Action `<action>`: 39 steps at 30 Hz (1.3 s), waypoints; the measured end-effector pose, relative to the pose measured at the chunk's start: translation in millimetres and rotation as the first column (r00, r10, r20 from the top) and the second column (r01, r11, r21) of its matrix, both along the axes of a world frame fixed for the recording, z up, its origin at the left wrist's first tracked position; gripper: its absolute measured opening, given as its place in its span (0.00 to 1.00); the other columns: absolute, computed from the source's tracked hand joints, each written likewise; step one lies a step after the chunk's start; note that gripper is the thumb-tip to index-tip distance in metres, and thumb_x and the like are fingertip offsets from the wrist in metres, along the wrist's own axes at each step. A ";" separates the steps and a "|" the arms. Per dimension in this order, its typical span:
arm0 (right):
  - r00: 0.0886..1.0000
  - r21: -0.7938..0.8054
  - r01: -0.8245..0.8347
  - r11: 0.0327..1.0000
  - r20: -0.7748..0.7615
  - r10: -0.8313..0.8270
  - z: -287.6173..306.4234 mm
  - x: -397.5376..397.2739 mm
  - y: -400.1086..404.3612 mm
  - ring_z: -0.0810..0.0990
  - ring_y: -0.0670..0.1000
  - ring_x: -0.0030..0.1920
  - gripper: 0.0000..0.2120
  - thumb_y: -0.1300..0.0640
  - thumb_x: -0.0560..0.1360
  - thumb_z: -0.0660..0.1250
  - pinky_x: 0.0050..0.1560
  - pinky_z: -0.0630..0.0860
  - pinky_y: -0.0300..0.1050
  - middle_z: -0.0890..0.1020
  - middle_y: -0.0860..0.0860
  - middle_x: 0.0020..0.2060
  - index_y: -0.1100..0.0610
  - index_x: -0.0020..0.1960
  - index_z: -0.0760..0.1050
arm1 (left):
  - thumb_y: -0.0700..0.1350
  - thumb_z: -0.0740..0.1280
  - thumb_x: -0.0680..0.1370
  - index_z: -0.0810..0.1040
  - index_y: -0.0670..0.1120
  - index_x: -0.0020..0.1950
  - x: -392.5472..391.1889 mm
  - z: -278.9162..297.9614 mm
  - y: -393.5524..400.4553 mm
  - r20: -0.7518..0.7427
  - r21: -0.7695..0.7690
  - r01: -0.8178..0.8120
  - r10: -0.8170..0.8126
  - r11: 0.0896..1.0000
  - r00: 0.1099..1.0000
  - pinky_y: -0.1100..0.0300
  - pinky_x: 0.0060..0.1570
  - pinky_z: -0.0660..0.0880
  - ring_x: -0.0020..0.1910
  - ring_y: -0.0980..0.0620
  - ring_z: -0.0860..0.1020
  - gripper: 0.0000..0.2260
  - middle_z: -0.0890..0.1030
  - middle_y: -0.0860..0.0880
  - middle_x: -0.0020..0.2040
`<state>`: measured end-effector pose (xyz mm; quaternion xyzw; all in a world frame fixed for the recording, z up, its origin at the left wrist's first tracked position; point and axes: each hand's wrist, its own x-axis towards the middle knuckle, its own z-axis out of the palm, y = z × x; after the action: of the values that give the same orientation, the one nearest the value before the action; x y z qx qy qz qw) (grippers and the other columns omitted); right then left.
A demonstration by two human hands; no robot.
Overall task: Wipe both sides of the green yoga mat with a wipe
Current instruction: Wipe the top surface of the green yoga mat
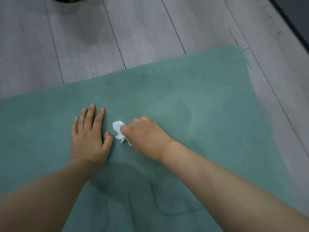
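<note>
Both forearms are seen reaching over the green yoga mat (184,91), which is spread flat on the grey plank floor (117,30). At 9 o'clock of the wipe, the left hand (88,136) is pressed flat, fingers straight and slightly apart. The white wipe (119,129) is bunched under the right hand (147,136), whose fingers are curled onto it.

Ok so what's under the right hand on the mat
A crumpled white wipe sticks out from under the fingers of the right hand, pressed onto the green yoga mat. The rest of the wipe is covered by the hand, so its full extent cannot be seen.
</note>
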<state>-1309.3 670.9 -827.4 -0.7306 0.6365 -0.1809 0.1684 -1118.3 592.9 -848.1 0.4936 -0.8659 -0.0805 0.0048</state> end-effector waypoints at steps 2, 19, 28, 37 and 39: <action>0.995 -0.005 -0.089 0.996 -0.052 0.089 2.3 -24.2 -0.1 0.76 0.58 0.31 0.15 0.60 0.61 0.75 0.31 0.67 0.44 0.77 0.54 0.28 0.56 0.43 0.71 | 0.54 0.53 0.73 0.64 0.46 0.77 -2.0 1.1 -0.1 -0.003 -0.005 0.002 -0.002 1.000 1.000 0.43 0.76 0.52 0.77 0.41 0.57 0.33 0.61 0.42 0.79; 0.962 0.127 -0.271 0.954 0.006 0.272 9.3 14.7 42.9 0.75 0.56 0.31 0.14 0.60 0.61 0.76 0.32 0.65 0.43 0.76 0.52 0.29 0.55 0.40 0.72 | 0.54 0.54 0.73 0.66 0.45 0.76 -0.6 -0.6 -1.6 -0.046 -0.029 0.009 -0.010 1.000 0.999 0.44 0.76 0.50 0.77 0.40 0.58 0.32 0.63 0.41 0.78; 0.221 -0.022 0.973 0.228 -0.169 -0.960 6.6 -201.0 69.8 0.77 0.67 0.53 0.18 0.52 0.73 0.56 0.50 0.72 0.54 0.80 0.66 0.52 0.62 0.54 0.73 | 0.55 0.52 0.74 0.64 0.46 0.77 -0.8 0.5 -1.1 -0.033 -0.011 0.006 -0.006 1.000 0.999 0.44 0.76 0.48 0.78 0.42 0.56 0.32 0.61 0.43 0.78; 0.983 0.058 -0.171 0.984 0.080 0.166 12.4 51.5 52.0 0.76 0.56 0.28 0.13 0.61 0.63 0.74 0.29 0.66 0.41 0.78 0.55 0.28 0.57 0.45 0.74 | 0.55 0.52 0.72 0.66 0.46 0.76 -0.4 -0.4 -1.0 -0.060 -0.013 -0.004 0.003 1.000 0.998 0.45 0.76 0.48 0.78 0.42 0.56 0.33 0.62 0.43 0.78; 0.984 -0.032 0.174 0.984 -0.039 -0.175 3.3 -13.3 47.0 0.80 0.57 0.34 0.03 0.58 0.70 0.67 0.34 0.71 0.42 0.80 0.56 0.33 0.56 0.44 0.76 | 0.55 0.52 0.73 0.65 0.46 0.76 -1.1 -0.4 -0.7 -0.067 -0.009 0.000 -0.001 1.000 0.998 0.46 0.77 0.47 0.78 0.43 0.55 0.32 0.61 0.44 0.78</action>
<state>-1322.6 718.0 -824.1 -0.6779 0.6988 -0.1887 0.1283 -1119.5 592.2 -848.5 0.4904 -0.8657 -0.0932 0.0360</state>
